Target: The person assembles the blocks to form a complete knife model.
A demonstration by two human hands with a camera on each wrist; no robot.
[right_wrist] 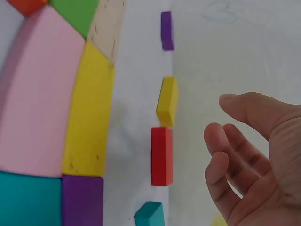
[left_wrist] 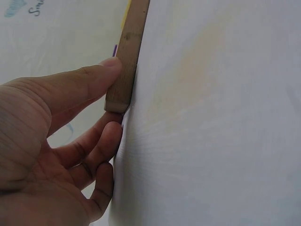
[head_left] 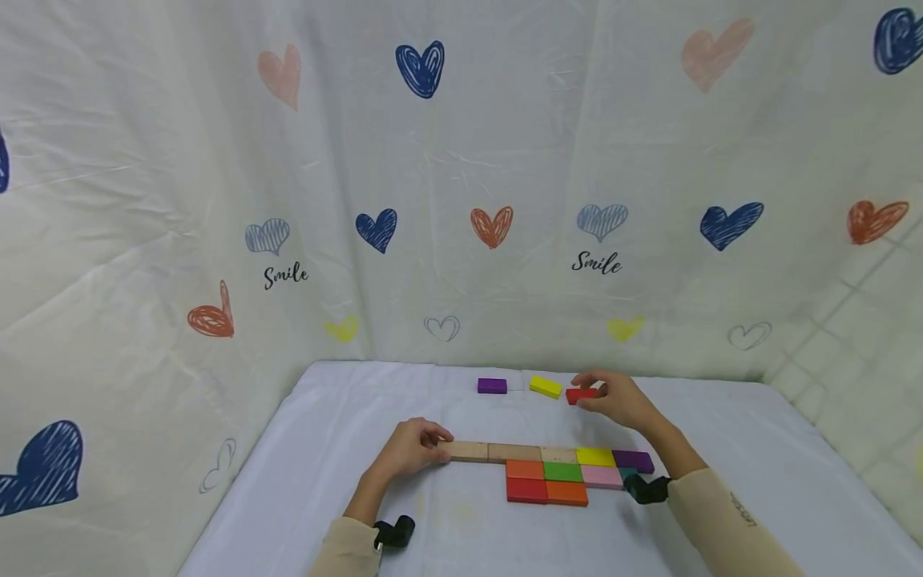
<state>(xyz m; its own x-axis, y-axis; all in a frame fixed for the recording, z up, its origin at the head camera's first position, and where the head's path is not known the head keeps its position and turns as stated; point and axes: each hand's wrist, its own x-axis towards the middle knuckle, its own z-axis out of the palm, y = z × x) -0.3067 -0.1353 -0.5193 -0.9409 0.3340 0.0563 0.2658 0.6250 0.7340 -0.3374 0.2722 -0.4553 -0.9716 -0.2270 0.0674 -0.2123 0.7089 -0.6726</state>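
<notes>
My left hand (head_left: 413,450) pinches the left end of a plain wooden block (left_wrist: 126,70), with the thumb along one side. That block ends a back row of wooden blocks (head_left: 513,453), followed by a yellow block (head_left: 594,457) and a purple block (head_left: 633,461). Over by the back of the table, my right hand (head_left: 616,399) overlaps a loose red block (head_left: 574,396) in the head view. The right wrist view shows that hand apart from the red block (right_wrist: 162,156), thumb and fingers spread, nothing between them.
Loose purple (head_left: 493,386), yellow (head_left: 546,387) and teal (right_wrist: 149,214) blocks stand near the red one. Against the row's front side lie orange (head_left: 524,470), green (head_left: 562,471), pink (head_left: 602,477) and red (head_left: 526,490) blocks. A heart-printed cloth (head_left: 461,288) hangs behind the table.
</notes>
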